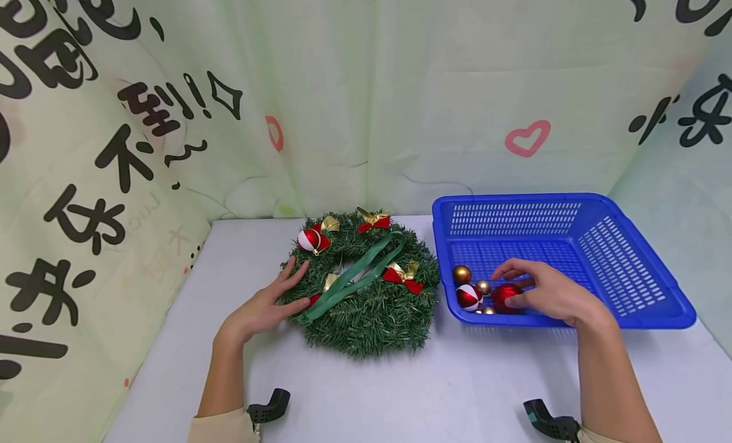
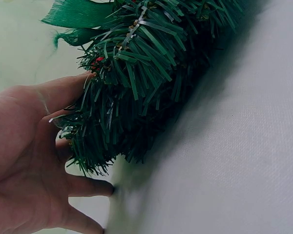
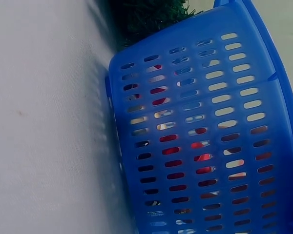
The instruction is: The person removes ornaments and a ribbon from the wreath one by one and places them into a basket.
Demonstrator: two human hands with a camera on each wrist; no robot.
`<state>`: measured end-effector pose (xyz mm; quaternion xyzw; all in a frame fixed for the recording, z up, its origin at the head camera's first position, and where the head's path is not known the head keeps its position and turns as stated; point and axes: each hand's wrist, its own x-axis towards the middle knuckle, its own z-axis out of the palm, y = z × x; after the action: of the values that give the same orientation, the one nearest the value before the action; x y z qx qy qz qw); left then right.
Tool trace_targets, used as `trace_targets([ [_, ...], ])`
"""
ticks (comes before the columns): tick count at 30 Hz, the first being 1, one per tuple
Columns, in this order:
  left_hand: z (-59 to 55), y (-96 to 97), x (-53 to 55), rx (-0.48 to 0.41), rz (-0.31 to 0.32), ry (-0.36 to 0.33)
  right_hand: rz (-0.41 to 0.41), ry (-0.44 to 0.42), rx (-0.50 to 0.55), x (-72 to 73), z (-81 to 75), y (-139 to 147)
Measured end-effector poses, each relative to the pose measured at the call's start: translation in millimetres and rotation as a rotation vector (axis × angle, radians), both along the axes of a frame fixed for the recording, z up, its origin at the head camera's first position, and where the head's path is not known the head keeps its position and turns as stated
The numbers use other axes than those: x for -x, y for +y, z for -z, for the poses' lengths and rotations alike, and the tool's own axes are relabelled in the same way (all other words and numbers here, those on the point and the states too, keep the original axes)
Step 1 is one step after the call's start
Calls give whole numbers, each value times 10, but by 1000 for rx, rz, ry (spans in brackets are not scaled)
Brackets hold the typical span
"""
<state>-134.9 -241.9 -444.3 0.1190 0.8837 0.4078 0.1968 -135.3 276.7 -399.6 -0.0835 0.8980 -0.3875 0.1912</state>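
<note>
A green Christmas wreath (image 1: 366, 328) lies on the table, decorated with red and gold bows, a red-and-white ball and a green ribbon (image 1: 354, 274). My left hand (image 1: 265, 309) rests against its left side with spread, fairly straight fingers; the left wrist view shows the thumb touching the wreath's needles (image 2: 136, 73). Inside the blue basket (image 1: 646, 265), my right hand (image 1: 549, 293) has thumb and fingers around a shiny red Christmas ball (image 1: 506, 298). Beside that ball sit a red-and-white ball (image 1: 469, 297), a gold ball (image 1: 462, 274) and smaller pale gold balls (image 1: 483, 287).
A white cloth covers the table (image 1: 400, 392). Through the basket's slotted side (image 3: 200, 122), red shows in the right wrist view. Pale printed curtains (image 1: 400, 112) hang behind and at both sides. The basket's left rim stands close to the wreath.
</note>
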Motion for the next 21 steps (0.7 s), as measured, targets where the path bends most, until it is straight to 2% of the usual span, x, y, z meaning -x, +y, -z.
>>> trace_targets([
  [21, -19, 8, -15, -1, -4, 3, 6, 15, -6, -7, -12, -32],
])
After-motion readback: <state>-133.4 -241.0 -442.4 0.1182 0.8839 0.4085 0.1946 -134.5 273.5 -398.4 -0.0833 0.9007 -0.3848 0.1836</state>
